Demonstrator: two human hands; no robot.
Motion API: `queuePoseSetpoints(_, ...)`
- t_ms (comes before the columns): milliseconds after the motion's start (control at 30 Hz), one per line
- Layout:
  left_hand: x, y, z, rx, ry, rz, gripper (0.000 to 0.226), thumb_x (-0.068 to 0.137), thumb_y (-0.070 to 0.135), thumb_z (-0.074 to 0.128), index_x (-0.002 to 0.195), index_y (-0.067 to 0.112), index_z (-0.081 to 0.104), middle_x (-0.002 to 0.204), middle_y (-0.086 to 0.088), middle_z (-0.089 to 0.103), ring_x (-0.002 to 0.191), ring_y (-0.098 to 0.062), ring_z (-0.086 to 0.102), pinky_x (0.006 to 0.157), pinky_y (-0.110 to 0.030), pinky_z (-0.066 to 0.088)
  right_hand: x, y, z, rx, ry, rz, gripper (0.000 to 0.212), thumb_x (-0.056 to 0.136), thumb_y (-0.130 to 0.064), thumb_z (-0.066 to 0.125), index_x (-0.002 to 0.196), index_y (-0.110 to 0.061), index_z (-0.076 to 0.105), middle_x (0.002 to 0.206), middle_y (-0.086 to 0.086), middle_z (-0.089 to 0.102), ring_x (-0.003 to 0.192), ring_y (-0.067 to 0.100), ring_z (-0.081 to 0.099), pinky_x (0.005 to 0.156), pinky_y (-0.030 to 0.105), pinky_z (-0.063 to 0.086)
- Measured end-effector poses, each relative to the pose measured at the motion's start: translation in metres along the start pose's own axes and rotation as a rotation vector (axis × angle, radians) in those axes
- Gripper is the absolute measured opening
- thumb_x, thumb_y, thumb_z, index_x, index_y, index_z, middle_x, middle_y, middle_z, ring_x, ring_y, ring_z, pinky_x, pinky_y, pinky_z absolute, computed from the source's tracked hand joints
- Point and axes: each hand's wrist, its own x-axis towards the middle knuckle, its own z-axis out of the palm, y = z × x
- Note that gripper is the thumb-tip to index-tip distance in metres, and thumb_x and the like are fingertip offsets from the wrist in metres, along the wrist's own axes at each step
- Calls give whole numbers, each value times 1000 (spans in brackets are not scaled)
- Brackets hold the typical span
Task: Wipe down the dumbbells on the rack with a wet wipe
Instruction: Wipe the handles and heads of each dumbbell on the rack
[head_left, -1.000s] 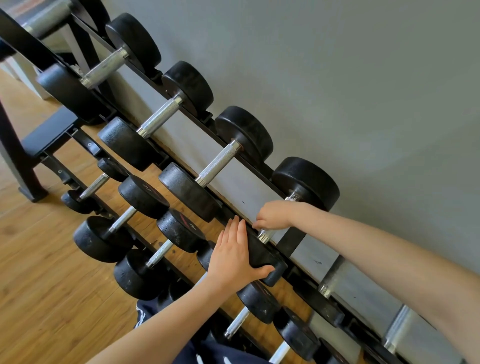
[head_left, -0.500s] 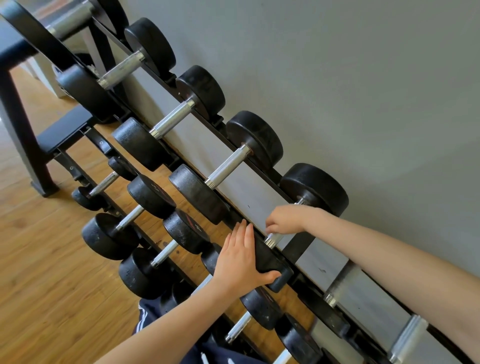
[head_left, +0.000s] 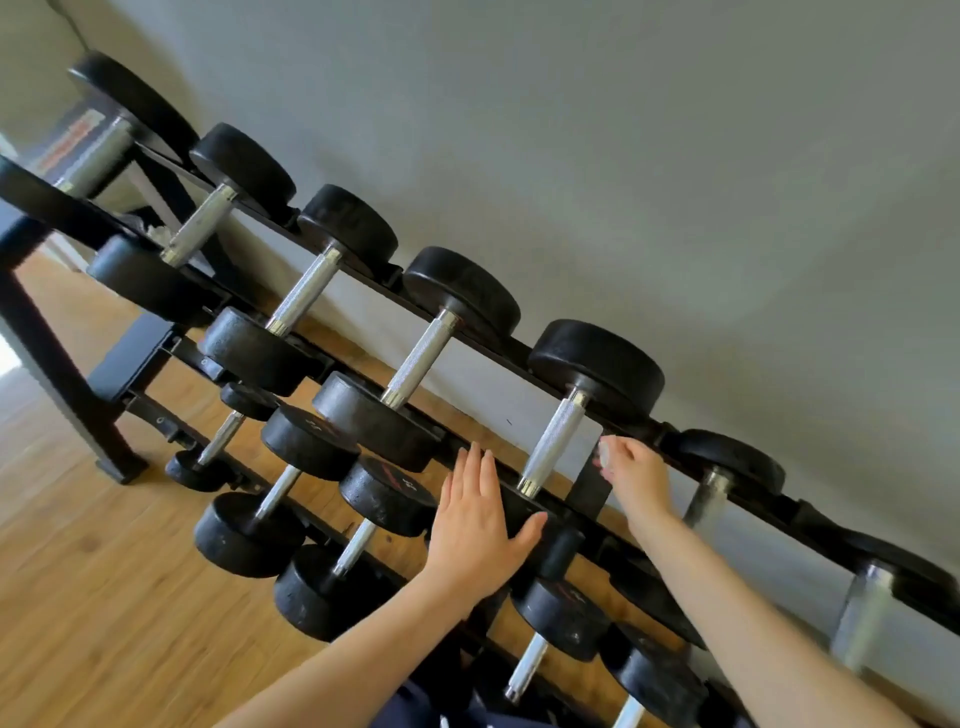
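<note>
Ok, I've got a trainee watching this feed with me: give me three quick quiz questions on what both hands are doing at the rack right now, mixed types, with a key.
1. True or false: the left hand lies flat with straight fingers on the near black head of the dumbbell on the top rail of the rack.
2. Multiple choice: the right hand is A) wrapped round that dumbbell's chrome handle, B) just right of the handle, pinching a small pale wipe, C) resting on the floor.
3. Fill in: the wall behind the rack is ____.

Key: 1 true; 2 B; 3 grey.
</note>
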Motion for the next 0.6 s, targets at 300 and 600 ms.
queuePoseSetpoints(300,20,12,7,169,22,50,74,98,57,34,155,14,14,163,-6,10,150,-23,1,120,-36,3,5,-18,37,354,-44,134,30,102,-21,39,123,-6,55,111,10,59,105,21,57,80,23,44)
queuePoseSetpoints(600,19,11,14,134,117,75,89,80,67,13,151,16,30,155,-4,33,145,-21,24,117,-30,15,-7,1,44,257,-195,109,37,100,-30,43,126,-4,48,128,16,55,115,26,55,93,31,46)
